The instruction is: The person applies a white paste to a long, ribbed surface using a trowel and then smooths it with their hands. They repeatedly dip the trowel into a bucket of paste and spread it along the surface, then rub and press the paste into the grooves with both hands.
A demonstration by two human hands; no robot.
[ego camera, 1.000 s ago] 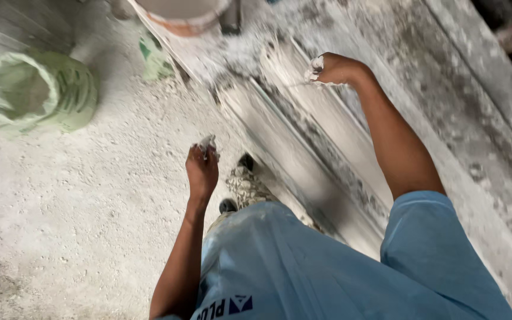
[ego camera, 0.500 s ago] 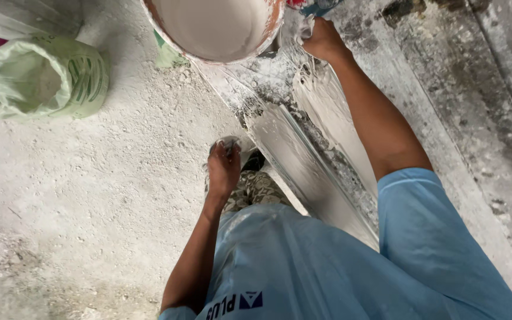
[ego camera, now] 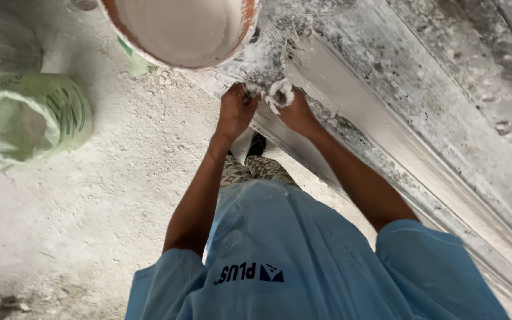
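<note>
My left hand (ego camera: 235, 109) and my right hand (ego camera: 296, 111) meet just below a large bucket (ego camera: 250, 29) of smooth white plaster. My left hand is closed around a small plaster-smeared tool (ego camera: 251, 90). In my right hand is a tool caked with a white lump of plaster (ego camera: 280, 92), and the two tools touch. Both hands hover against the lower end of a long grey plastered moulding (ego camera: 374, 112) that runs diagonally to the lower right. My blue shirt fills the bottom of the view.
An open green-and-white sack (ego camera: 60, 112) of powder lies at the left on the dusty white floor (ego camera: 90, 207). My shoe (ego camera: 257, 145) stands beside the moulding's base. Rough, plaster-spattered grey wall surface (ego camera: 475, 89) fills the right side.
My right hand has come down off the moulding and my left hand has risen, so they now meet below the bucket. The view has shifted closer to the bucket.
</note>
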